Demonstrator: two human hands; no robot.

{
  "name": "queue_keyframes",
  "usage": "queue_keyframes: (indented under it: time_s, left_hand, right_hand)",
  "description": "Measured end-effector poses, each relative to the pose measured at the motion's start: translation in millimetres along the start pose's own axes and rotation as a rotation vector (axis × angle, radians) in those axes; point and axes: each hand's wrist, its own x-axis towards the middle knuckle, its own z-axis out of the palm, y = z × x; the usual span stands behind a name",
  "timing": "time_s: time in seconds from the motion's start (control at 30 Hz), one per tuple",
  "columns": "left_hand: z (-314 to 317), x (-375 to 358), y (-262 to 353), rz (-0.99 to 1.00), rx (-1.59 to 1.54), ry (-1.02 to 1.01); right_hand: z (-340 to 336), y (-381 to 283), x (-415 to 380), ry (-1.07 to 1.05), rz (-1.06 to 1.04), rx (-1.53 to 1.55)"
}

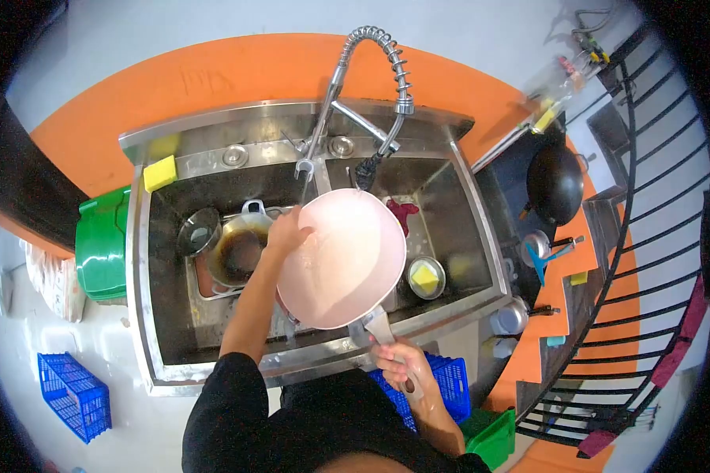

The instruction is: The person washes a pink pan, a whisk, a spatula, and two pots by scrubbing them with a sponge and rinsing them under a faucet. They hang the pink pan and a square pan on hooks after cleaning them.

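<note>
The right hand (398, 364) grips the grey handle of a pink frying pan (343, 256), holding it tilted over the steel sink (457, 197) beneath the spring faucet (371, 79). The left hand (286, 234) presses its fingers against the pan's upper-left rim. A dirty pot (237, 252) sits in the basin just left.

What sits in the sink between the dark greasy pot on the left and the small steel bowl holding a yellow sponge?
In the head view, the pink frying pan sits there, left hand on its rim, right hand on its handle.
</note>
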Motion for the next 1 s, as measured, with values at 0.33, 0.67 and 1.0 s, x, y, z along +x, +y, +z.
queue_keyframes:
  time_s: [0.33, 0.67, 1.0]
  left_hand:
    - [8, 51, 24, 0.076, -0.02, -0.181]
    - [37, -84, 2, 0.435, 0.501, -0.287]
    - [59, -76, 39, 0.384, 0.081, -0.121]
  right_hand:
    - [-14, 4, 4, -0.106, 0.026, 0.134]
    - [-21, 4, 6, -0.152, 0.04, 0.212]
    - [-1, 16, 9, -0.032, -0.033, -0.036]
